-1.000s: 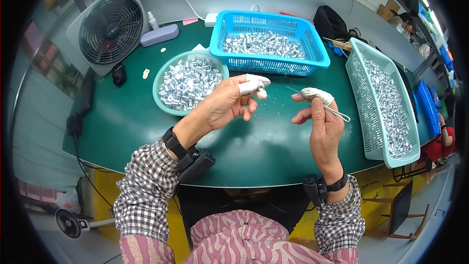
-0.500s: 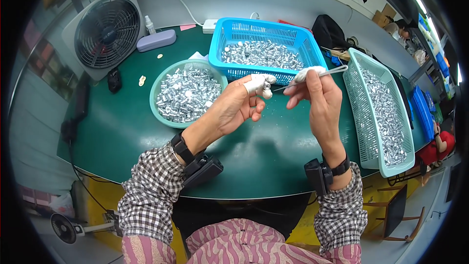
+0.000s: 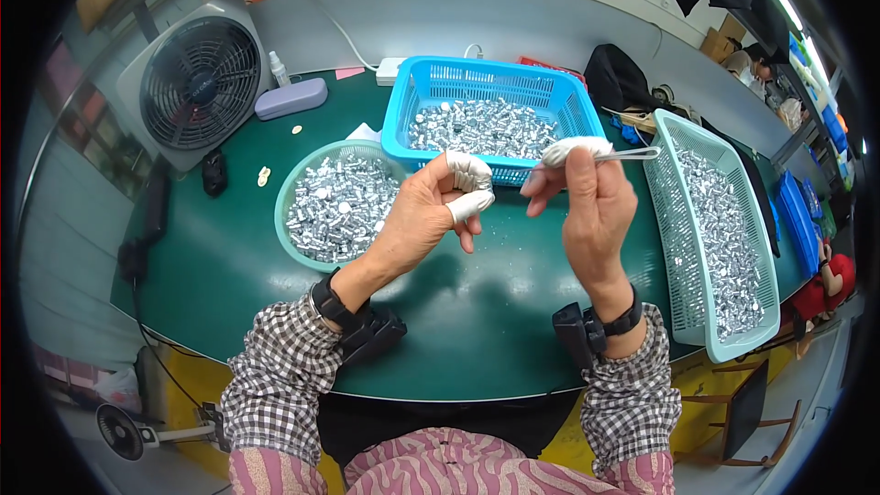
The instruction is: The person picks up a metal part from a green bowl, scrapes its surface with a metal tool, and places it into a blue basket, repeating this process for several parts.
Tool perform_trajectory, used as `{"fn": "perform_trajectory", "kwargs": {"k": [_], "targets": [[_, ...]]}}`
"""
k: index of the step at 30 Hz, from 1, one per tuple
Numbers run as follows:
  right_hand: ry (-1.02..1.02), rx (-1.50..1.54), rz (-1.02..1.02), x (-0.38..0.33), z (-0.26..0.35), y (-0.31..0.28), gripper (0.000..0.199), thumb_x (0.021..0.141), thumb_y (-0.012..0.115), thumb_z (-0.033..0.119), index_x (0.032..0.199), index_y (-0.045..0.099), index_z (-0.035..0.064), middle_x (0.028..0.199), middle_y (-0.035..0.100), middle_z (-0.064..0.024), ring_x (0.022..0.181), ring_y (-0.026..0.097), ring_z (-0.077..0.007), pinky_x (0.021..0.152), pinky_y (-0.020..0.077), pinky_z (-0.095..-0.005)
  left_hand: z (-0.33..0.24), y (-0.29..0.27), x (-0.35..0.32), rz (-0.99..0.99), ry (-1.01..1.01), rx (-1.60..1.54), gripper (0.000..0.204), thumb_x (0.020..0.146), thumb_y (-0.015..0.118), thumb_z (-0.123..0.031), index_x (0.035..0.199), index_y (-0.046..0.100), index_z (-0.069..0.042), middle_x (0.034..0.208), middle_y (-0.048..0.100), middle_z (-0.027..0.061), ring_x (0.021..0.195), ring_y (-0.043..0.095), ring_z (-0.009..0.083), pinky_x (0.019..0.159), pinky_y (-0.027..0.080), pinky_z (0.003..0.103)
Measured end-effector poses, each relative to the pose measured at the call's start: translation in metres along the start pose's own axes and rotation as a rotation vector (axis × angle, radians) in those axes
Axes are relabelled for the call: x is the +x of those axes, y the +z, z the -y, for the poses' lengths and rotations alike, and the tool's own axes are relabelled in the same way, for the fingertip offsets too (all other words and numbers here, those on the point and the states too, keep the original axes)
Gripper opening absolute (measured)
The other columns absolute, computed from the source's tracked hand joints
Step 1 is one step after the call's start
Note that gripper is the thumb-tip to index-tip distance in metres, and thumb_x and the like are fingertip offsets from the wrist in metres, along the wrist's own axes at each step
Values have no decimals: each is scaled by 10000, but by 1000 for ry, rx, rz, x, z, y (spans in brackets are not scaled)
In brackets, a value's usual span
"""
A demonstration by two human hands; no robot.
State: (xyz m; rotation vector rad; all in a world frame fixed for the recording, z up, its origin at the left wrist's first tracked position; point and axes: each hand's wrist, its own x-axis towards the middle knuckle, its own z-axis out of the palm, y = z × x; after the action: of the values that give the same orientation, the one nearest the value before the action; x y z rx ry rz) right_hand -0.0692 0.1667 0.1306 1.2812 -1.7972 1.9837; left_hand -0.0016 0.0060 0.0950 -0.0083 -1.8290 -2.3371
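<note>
My left hand [image 3: 417,213] is raised over the table, thumb and forefinger wrapped in white finger covers and their tips pinched together. Whatever sits between those tips is too small or hidden to make out. To its right, my right hand [image 3: 598,211] grips slim metal tweezers [image 3: 632,155], whose rounded back end sticks out to the right; its forefinger also wears a white cover. A round pale-green basket [image 3: 286,229] of small silvery metal parts [image 3: 339,206] stands beside my left hand. Behind both hands is a blue basket [image 3: 390,124] with more such parts.
A long pale-green basket [image 3: 683,289] of metal parts borders the right side of the green table [image 3: 477,339]. A grey fan [image 3: 197,82], a purple case [image 3: 291,99] and a small spray bottle [image 3: 279,69] stand at the back left. Other people are partly visible beyond the partition.
My left hand's fingers have closed further, and the metal part seen at their tips no longer shows. The tweezers have drawn slightly away from the left hand. The whole view has shifted a little.
</note>
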Motion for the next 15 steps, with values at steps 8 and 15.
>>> {"fn": "perform_trajectory", "kwargs": {"k": [8, 15], "targets": [[-128, -235, 106, -8, -11, 4, 265, 982, 427, 172, 905, 551, -49, 708, 633, -94, 550, 574, -115, 514, 462, -227, -2, -6, 3, -22, 7, -11, 238, 838, 614, -36, 1058, 524, -25, 866, 552, 48, 641, 577, 114, 457, 505, 243], [-154, -246, 75, -11, -31, 10, 174, 948, 472, 95, 876, 571, -28, 721, 633, -79, 509, 561, -124, 460, 439, -245, 1, -8, 4, -28, -19, 7, 239, 863, 582, -57, 1090, 521, -16, 903, 558, 57, 660, 577, 115, 479, 510, 244]]}}
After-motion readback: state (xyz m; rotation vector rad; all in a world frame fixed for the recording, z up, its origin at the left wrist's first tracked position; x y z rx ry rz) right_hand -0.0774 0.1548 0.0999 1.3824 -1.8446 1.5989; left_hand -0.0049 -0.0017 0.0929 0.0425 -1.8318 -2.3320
